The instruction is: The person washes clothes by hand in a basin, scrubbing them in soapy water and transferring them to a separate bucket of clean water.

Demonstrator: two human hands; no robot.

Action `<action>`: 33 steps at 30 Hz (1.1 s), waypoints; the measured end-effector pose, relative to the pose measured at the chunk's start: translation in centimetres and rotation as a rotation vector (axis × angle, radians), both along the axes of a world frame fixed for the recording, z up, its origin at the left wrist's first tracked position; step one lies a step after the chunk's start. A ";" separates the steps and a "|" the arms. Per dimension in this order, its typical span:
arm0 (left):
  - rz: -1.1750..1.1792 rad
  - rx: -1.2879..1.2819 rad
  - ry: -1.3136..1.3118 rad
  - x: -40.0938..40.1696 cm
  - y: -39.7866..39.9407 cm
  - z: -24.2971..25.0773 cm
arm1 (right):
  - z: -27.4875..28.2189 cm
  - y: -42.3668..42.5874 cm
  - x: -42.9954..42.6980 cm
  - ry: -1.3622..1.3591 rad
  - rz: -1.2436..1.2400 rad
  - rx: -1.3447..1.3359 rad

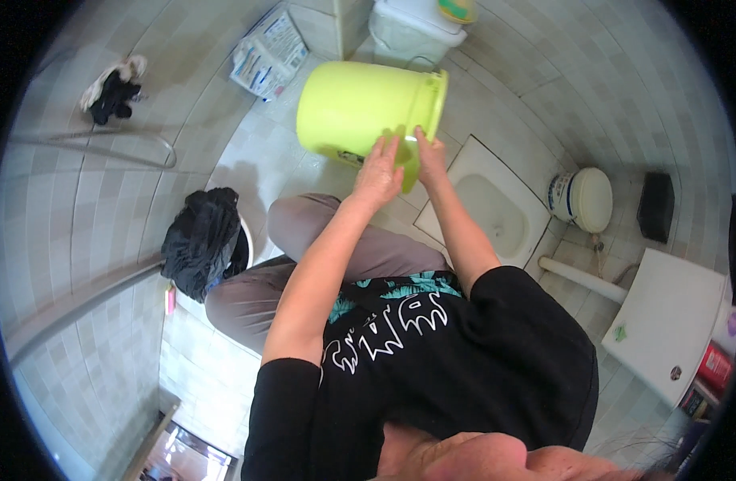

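Note:
A yellow-green plastic bucket (356, 102) lies tilted on its side in front of me, its rim towards the right and its base towards the left. My left hand (380, 174) rests on the near side of the bucket, fingers spread, beside a dark label. At the rim is my right hand (431, 156), its fingers against the edge; its grip is partly hidden. The inside of the bucket cannot be seen. Just beyond the right hand is a squat toilet pan (494, 210) set in the tiled floor.
Black clothing (202, 240) hangs over a white container at my left. A plastic packet (271, 54) leans by the far wall, near a lidded white tub (413, 36). To the right are a white bucket (590, 198), a pipe (584, 279) and a white cabinet (665, 324). A shower hose (115, 135) hangs left.

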State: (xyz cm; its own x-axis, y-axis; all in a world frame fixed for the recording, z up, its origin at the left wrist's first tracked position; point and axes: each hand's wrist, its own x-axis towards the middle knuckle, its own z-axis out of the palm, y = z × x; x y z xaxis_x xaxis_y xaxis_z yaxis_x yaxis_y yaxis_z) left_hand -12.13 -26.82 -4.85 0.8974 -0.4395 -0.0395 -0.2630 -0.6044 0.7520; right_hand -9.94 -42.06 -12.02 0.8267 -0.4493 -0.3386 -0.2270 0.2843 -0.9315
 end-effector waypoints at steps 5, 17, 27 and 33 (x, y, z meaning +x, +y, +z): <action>0.017 0.009 0.031 -0.1 0.0 0.0 | 1.2 0.1 -0.4 -0.013 -0.003 0.123; 0.060 -0.011 0.093 0.5 0.8 1.6 | 2.8 2.1 1.1 -0.081 0.026 0.289; 0.247 -0.074 0.055 1.9 4.4 5.5 | 6.3 7.1 4.2 -0.103 0.248 0.196; 0.436 -0.114 -0.059 3.4 8.4 6.7 | 8.4 12.8 8.4 -0.178 0.489 -0.077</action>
State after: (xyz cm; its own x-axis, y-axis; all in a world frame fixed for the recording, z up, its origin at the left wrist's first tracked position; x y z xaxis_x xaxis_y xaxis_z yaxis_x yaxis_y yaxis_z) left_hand -8.74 -18.46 1.80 0.9988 -0.0187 0.0446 -0.0472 -0.5821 0.8117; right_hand -1.54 -29.29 -3.59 0.9877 -0.0146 -0.1554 -0.1528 0.1138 -0.9817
